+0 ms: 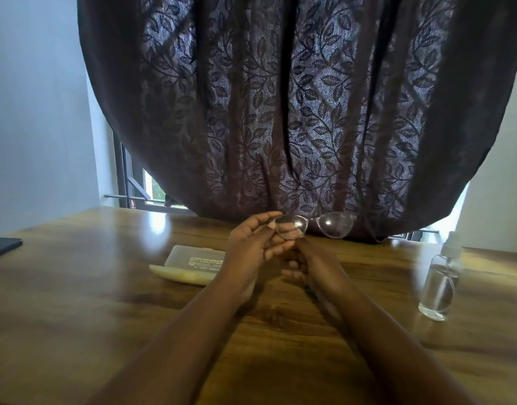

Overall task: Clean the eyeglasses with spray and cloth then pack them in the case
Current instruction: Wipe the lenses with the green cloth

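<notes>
The wooden table (76, 287) filled the lower half of the view, a dark leaf-patterned curtain (280, 112) hanging behind its far edge. On it, left of the hands, lay the pale glasses case (190, 266), apparently open, its printed lid towards the curtain; well apart at the right edge stood the clear spray bottle (440, 280), upright and capped. No cloth could be seen. The left hand (257, 247) was raised above the table, its thumb and fingers pinching the eyeglasses (313, 226) at the left lens rim, so that the other lens stuck out unsupported towards the right. The right hand (298, 267) sat lower and just beside it, fingers loosely curled; whether it held anything could not be told, for it was blurred. The glasses looked light, thin-framed and clear-lensed, so probably fragile at the hinges and easily smeared. A hold on the rim or bridge, off the glass, seemed the safest, with little squeeze needed.
</notes>
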